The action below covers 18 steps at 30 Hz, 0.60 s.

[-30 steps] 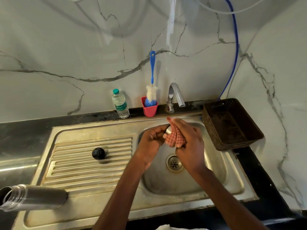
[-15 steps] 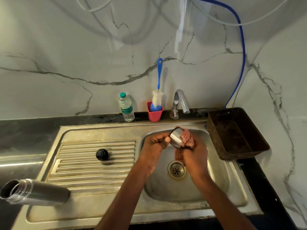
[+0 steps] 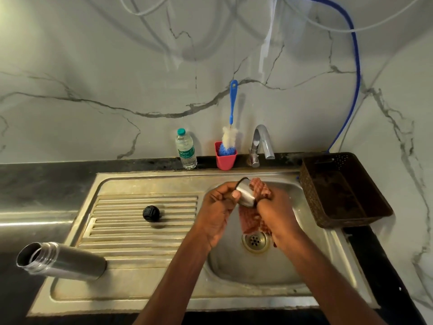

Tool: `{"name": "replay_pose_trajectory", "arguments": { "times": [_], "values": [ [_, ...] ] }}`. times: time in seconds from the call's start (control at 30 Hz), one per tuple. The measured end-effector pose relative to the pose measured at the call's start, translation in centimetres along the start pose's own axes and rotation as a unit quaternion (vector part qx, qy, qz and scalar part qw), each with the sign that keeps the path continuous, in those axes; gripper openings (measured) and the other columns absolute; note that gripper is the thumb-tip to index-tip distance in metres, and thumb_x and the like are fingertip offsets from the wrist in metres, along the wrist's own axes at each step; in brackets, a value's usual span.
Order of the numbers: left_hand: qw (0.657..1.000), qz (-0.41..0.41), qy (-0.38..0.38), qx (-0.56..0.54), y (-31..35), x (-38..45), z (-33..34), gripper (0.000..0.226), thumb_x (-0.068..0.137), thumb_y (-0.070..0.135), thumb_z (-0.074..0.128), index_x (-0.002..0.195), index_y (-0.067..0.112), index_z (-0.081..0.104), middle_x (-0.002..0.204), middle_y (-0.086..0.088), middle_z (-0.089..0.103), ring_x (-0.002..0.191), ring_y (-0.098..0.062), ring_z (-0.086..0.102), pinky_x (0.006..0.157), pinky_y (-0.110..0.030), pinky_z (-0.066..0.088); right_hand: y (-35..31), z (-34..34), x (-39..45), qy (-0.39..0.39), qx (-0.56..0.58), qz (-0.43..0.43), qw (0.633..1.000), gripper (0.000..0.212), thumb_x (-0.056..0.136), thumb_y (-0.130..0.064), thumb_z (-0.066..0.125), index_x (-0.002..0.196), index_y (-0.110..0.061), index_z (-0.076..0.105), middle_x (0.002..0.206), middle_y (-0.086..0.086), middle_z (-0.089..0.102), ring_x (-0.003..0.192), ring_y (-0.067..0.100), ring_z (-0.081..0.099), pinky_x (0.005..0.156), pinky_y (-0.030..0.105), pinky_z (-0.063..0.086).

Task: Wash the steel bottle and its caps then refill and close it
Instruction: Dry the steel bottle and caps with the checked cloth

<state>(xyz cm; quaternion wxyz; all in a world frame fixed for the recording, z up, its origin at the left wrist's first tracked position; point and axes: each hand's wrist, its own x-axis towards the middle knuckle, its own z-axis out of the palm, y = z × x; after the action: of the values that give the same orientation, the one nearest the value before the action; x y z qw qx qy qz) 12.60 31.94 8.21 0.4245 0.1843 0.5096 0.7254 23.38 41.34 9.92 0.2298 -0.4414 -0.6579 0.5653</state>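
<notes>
Over the sink basin (image 3: 304,266), my left hand (image 3: 216,207) grips a steel cup-shaped cap (image 3: 246,194). My right hand (image 3: 278,209) presses a red checked cloth (image 3: 257,191) against and into that cap; the cloth's tail hangs down toward the drain (image 3: 254,241). The steel bottle (image 3: 63,261) lies open on its side at the near left corner of the drainboard, mouth facing left. A round black inner cap (image 3: 151,213) rests on the ribbed drainboard.
At the back edge stand a small plastic water bottle (image 3: 186,150), a red cup (image 3: 225,158) holding a blue-handled bottle brush (image 3: 230,127), and the tap (image 3: 262,144), with no water running. A dark brown basket (image 3: 339,191) sits right of the basin.
The steel cap, first hidden under the cloth, now shows in my left hand with the cloth pushed at its opening. The view has tilted so the sink sits lower in the frame.
</notes>
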Motion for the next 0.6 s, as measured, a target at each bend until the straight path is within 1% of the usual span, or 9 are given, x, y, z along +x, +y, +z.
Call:
{"name": "replay_pose_trajectory", "arguments": {
  "times": [0.03, 0.07, 0.17, 0.23, 0.27, 0.37, 0.47, 0.53, 0.6],
  "values": [
    [1.000, 0.013, 0.007, 0.014, 0.1, 0.2, 0.1, 0.026, 0.096, -0.003, 0.061, 0.114, 0.006, 0.078, 0.115, -0.021, 0.076, 0.111, -0.027, 0.070, 0.100, -0.037, 0.056, -0.4, 0.1, -0.3, 0.019, -0.008, 0.005, 1.000, 0.031, 0.088, -0.011, 0.058, 0.109, -0.026, 0.074, 0.095, -0.002, 0.077, 0.084, 0.015, 0.073, 0.079, 0.044, 0.062],
    [0.999, 0.028, 0.015, 0.044, 0.2, 0.2, -0.1, 0.028, 0.097, -0.005, 0.061, 0.109, 0.011, 0.080, 0.112, -0.019, 0.077, 0.109, -0.027, 0.071, 0.101, -0.039, 0.055, -0.5, 0.6, -0.8, 0.043, -0.035, -0.040, 0.998, 0.045, 0.079, -0.009, 0.056, 0.116, -0.029, 0.071, 0.100, -0.005, 0.076, 0.090, 0.015, 0.072, 0.082, 0.043, 0.061],
    [0.988, 0.053, 0.001, 0.143, 0.1, 0.7, 0.4, 0.028, 0.094, -0.007, 0.061, 0.104, 0.010, 0.080, 0.107, -0.020, 0.078, 0.109, -0.042, 0.070, 0.108, -0.059, 0.051, -0.5, 0.2, -1.8, 0.114, -0.148, -0.226, 0.956, 0.085, 0.066, 0.006, 0.063, 0.141, -0.034, 0.057, 0.129, -0.013, 0.066, 0.109, 0.009, 0.059, 0.083, 0.026, 0.050],
    [0.987, 0.049, -0.017, 0.149, 0.1, 0.6, 0.7, 0.025, 0.091, 0.001, 0.062, 0.108, 0.009, 0.079, 0.110, -0.020, 0.077, 0.116, -0.048, 0.065, 0.112, -0.065, 0.046, -0.3, -0.6, -1.1, 0.114, -0.193, -0.274, 0.935, 0.088, 0.066, 0.007, 0.068, 0.144, -0.030, 0.055, 0.133, -0.012, 0.063, 0.111, 0.011, 0.055, 0.081, 0.023, 0.044],
    [0.989, 0.036, -0.028, 0.143, 0.4, 0.5, 0.8, 0.026, 0.090, 0.005, 0.064, 0.111, 0.008, 0.079, 0.113, -0.019, 0.077, 0.119, -0.045, 0.065, 0.114, -0.060, 0.046, -0.3, -1.0, -0.7, 0.104, -0.194, -0.269, 0.938, 0.087, 0.066, 0.007, 0.070, 0.143, -0.030, 0.057, 0.132, -0.012, 0.063, 0.110, 0.012, 0.056, 0.081, 0.023, 0.044],
    [0.991, -0.027, -0.041, 0.124, 1.2, -0.2, 1.1, 0.025, 0.098, 0.020, 0.068, 0.114, 0.003, 0.078, 0.115, -0.017, 0.078, 0.118, -0.031, 0.070, 0.108, -0.038, 0.052, 0.3, -1.5, -0.2, 0.067, -0.189, -0.214, 0.956, 0.083, 0.067, 0.007, 0.073, 0.139, -0.032, 0.059, 0.129, -0.015, 0.065, 0.112, 0.013, 0.058, 0.083, 0.027, 0.050],
    [0.989, 0.000, 0.004, 0.148, 0.3, -0.2, 1.2, 0.020, 0.102, 0.009, 0.062, 0.109, -0.001, 0.078, 0.110, -0.019, 0.078, 0.114, -0.038, 0.070, 0.109, -0.051, 0.053, 0.6, -1.6, -0.3, 0.031, -0.100, -0.143, 0.984, 0.070, 0.074, 0.006, 0.072, 0.132, -0.033, 0.066, 0.121, -0.013, 0.071, 0.107, 0.012, 0.065, 0.085, 0.035, 0.058],
    [0.989, 0.019, 0.057, 0.137, -0.7, -0.4, 1.2, 0.019, 0.101, 0.004, 0.062, 0.109, -0.002, 0.078, 0.109, -0.020, 0.078, 0.114, -0.040, 0.070, 0.109, -0.059, 0.050, -0.5, -1.3, -0.7, 0.001, 0.014, -0.041, 0.999, 0.047, 0.086, 0.005, 0.063, 0.115, -0.031, 0.073, 0.102, -0.004, 0.077, 0.084, 0.017, 0.075, 0.070, 0.041, 0.064],
    [0.986, 0.039, 0.106, 0.125, -1.1, -0.6, 1.5, 0.019, 0.100, 0.005, 0.063, 0.111, 0.001, 0.079, 0.108, -0.016, 0.079, 0.112, -0.035, 0.072, 0.107, -0.058, 0.053, -1.7, -1.5, -0.7, -0.017, 0.115, 0.102, 0.988, 0.029, 0.095, -0.001, 0.060, 0.104, -0.024, 0.075, 0.090, 0.007, 0.079, 0.072, 0.022, 0.076, 0.057, 0.036, 0.062]
  ]
}}
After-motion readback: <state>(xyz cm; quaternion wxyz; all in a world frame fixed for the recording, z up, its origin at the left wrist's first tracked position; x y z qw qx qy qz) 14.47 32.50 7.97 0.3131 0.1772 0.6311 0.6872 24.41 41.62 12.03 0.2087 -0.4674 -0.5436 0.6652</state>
